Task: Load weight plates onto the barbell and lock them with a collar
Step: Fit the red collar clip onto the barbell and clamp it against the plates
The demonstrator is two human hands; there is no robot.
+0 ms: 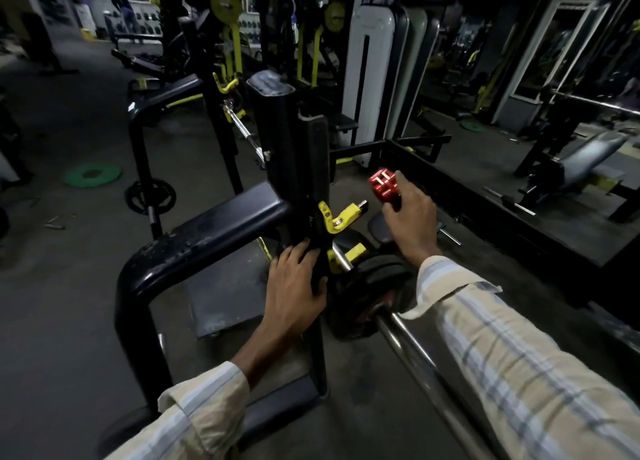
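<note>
With plates (367, 286) already on the bar (408, 338), his right hand (410, 214) grips the red collar (384, 188), not yet fitted; left hand (298, 283) clasps the rack post (313, 169).

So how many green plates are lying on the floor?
2. One green plate lies on the floor at left; a second lies far off at right. Others may be hidden in the dark.
</note>
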